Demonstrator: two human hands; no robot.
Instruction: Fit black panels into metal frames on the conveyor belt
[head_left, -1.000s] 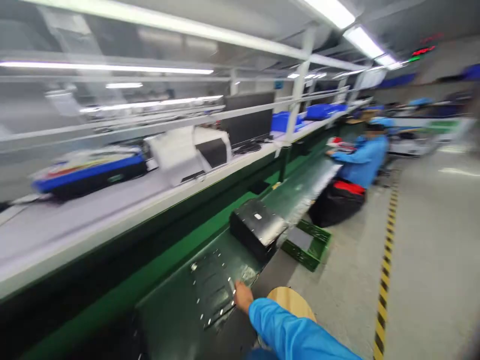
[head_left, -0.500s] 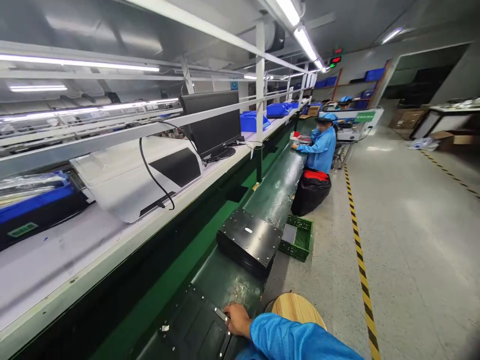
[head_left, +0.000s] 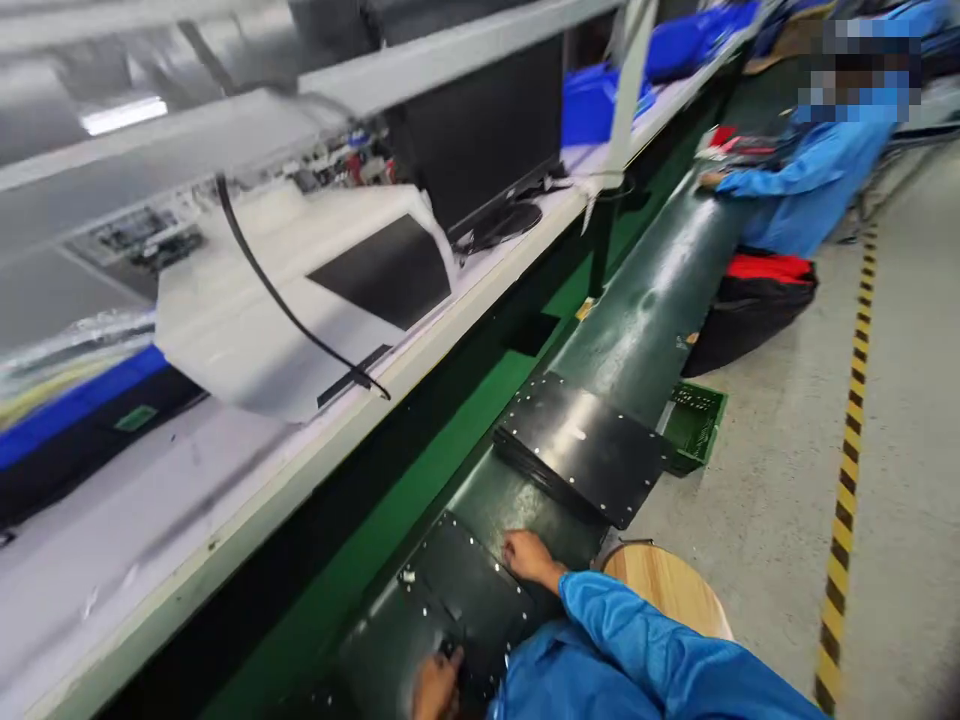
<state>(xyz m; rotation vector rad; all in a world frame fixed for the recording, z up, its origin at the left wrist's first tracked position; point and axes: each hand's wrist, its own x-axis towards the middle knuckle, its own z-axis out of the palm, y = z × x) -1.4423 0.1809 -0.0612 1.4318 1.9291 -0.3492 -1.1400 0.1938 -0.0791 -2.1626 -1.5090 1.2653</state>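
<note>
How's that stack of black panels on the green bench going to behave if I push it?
The stack of black panels will probably stay stiff, since its top looks flat without sagging. The several layered edges suggest it may feel heavy, and layers could shift apart. The green bench looks shiny and smooth, so the stack might slide fairly easily.

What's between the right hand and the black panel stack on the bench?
No objects visible there: just bare, scuffed green benchtop between the right hand and black panel stack, in the head view.
</note>
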